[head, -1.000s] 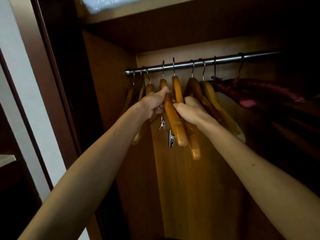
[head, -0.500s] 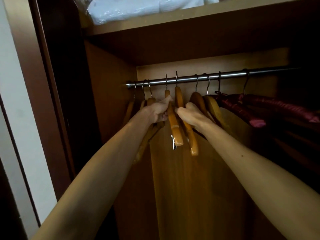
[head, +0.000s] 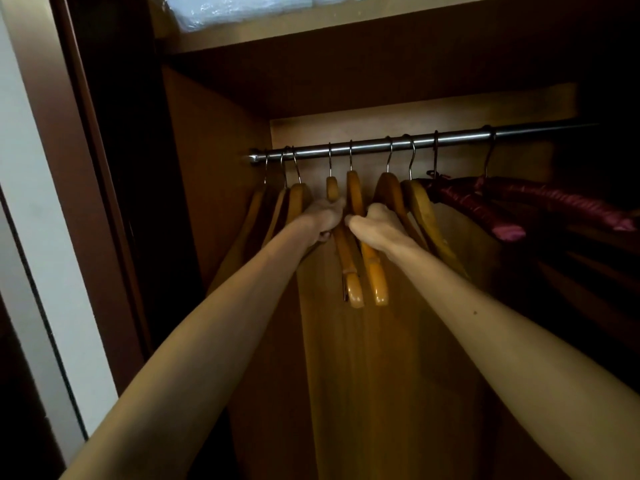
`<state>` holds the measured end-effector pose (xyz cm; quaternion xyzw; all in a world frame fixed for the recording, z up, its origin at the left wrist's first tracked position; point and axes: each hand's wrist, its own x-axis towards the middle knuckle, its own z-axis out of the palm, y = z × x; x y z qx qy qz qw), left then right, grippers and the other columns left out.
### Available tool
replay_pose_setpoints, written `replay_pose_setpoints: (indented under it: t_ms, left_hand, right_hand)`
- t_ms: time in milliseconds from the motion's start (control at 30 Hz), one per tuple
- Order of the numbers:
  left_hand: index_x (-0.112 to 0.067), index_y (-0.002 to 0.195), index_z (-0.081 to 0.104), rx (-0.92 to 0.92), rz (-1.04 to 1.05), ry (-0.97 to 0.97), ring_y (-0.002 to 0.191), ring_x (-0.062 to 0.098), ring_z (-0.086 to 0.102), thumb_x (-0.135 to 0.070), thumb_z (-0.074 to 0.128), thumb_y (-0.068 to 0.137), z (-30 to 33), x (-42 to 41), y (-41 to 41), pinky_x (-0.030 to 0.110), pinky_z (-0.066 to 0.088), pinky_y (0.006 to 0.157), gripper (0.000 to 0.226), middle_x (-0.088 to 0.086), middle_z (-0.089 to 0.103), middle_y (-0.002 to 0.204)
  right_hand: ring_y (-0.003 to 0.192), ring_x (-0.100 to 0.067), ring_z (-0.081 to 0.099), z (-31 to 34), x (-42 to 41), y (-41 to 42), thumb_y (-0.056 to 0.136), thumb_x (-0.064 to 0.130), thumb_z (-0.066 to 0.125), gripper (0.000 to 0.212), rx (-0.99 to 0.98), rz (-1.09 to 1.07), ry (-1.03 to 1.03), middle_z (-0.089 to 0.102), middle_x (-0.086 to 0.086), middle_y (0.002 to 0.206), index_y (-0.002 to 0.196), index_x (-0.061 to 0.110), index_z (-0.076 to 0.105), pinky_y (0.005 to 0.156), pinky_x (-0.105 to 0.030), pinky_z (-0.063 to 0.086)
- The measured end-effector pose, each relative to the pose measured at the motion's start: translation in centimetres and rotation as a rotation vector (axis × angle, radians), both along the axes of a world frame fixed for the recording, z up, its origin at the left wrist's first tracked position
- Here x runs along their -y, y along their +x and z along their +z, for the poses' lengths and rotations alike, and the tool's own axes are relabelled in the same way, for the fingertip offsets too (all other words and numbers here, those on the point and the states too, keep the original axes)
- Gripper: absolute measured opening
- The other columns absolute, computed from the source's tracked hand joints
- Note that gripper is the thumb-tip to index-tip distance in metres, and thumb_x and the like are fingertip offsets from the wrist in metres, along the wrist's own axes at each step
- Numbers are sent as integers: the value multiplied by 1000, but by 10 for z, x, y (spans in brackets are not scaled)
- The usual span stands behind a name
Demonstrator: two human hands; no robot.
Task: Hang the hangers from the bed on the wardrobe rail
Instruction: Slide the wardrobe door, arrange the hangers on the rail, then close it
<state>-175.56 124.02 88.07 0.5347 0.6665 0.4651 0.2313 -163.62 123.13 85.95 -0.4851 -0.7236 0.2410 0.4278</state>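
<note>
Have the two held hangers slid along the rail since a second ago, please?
No: the two held hangers hang between the same neighbouring hooks on the rail, as before.

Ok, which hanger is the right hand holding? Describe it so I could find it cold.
Start at the chrome wardrobe rail under the wooden shelf, where seven honey-coloured wooden hangers hang left of two padded maroon satin hangers. The right hand grips the fifth wooden hanger from the left. It hangs in the close middle pair, right of the one the left hand grips.
</note>
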Motion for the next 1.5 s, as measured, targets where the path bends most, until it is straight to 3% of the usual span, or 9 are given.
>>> replay_pose_setpoints:
  t_ms: [267,467,567,667,867,1067,1200,1333,1500]
  left_hand:
    - [-20,81,52,-260,86,109,63,8,50,-23,54,103,-5,33,10,21,37,53,22,-1,55,80]
    - [-18,118,66,-363,171,362,71,0,58,-23,62,97,-35,68,22,20,50,61,22,-13,59,82]
    - [-21,107,69,-341,89,716,86,7,63,-9,61,91,-62,90,42,36,59,78,21,-7,65,102]
    - [-17,91,69,-296,-96,867,73,11,60,0,60,86,-91,120,73,30,55,64,20,-5,64,93]
    - [-16,85,70,-247,-329,709,59,11,55,-2,63,84,-166,144,138,30,48,53,16,-10,62,86]
    - [-24,112,71,-266,-543,201,63,2,60,-27,62,94,-249,117,222,22,49,59,20,-14,72,102]
    - [-22,121,70,-363,-626,98,96,8,68,-42,59,94,-284,111,282,32,58,81,34,-6,74,113]
    - [-22,108,70,-468,-598,61,77,12,69,-55,58,86,-303,104,307,40,60,68,42,-6,74,87]
    - [-14,100,71,-551,-610,105,61,11,61,-45,63,91,-313,101,312,35,55,61,34,-5,67,73]
  right_hand:
    - [99,-25,62,-13,18,17,93,35,63,27,119,-18,60,65,-2,102,110,15,64,83,-36,50]
    - [112,-19,63,-47,38,44,91,39,65,44,120,78,68,66,6,118,132,25,58,94,-41,54]
    - [96,-11,69,-69,58,67,97,33,61,37,-7,153,48,66,10,118,133,26,56,72,-29,58]
    - [72,-6,72,-97,78,98,101,23,56,18,-140,188,22,72,11,98,116,28,65,58,-23,53]
    - [64,-10,70,-173,111,166,100,11,57,20,-184,168,-106,75,10,75,94,21,73,57,-23,50]
    - [48,-22,55,-261,128,242,86,-3,54,22,-55,-81,-331,60,1,51,77,11,69,44,-38,42]
    - [54,-26,57,-300,138,281,85,1,53,16,-80,-205,-424,61,-10,59,80,3,68,49,-44,46]
    - [43,-11,49,-320,151,295,85,5,53,14,-6,-217,-490,54,1,54,73,8,60,45,-30,36]
    - [60,-14,62,-337,153,298,88,19,57,8,54,-238,-498,66,0,74,91,16,63,50,-27,42]
